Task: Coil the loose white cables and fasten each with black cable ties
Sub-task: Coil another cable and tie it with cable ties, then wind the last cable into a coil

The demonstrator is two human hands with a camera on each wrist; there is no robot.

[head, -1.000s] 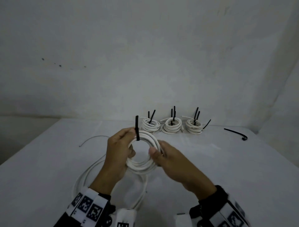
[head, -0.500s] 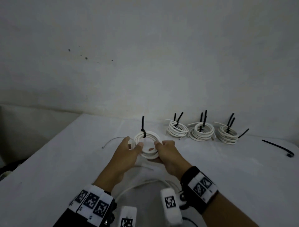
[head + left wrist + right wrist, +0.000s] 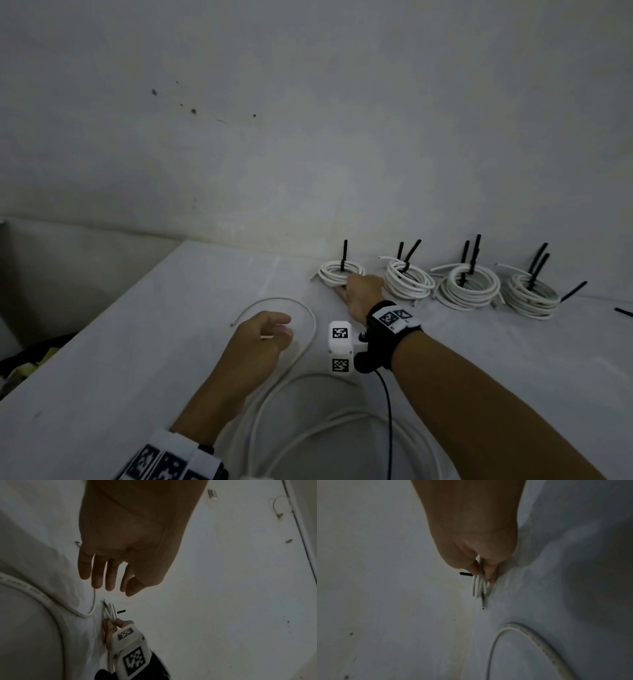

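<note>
**A:** so what's the coil looking like right now?

**B:** the round coil of thin white cable (image 3: 337, 274) sits on the white cloth-covered table (image 3: 171, 342) at the far edge near the grey wall (image 3: 308, 120), leftmost in a row with three other tied white coils (image 3: 466, 287). It's a neat stack of several loops, cinched at the back by one black plastic cable tie (image 3: 343, 258) whose tail sticks straight up. One short cable end pokes out on its left side.

**A:** and the hands?

**B:** right hand (image 3: 359, 291) is stretched out to it, and in the right wrist view the fingers (image 3: 491, 573) are closed around the loops, pinching the bundle, with the tie tail poking out sideways. Left hand (image 3: 262, 337) hovers nearer the body, fingers relaxed and loosely hanging, holding nothing.

**A:** anything else on the table?

**B:** a long loose white cable (image 3: 308, 387) curving in big open loops in front of the person, passing just beside the left hand. Another black tie (image 3: 623, 312) lies at the far right edge.
</note>
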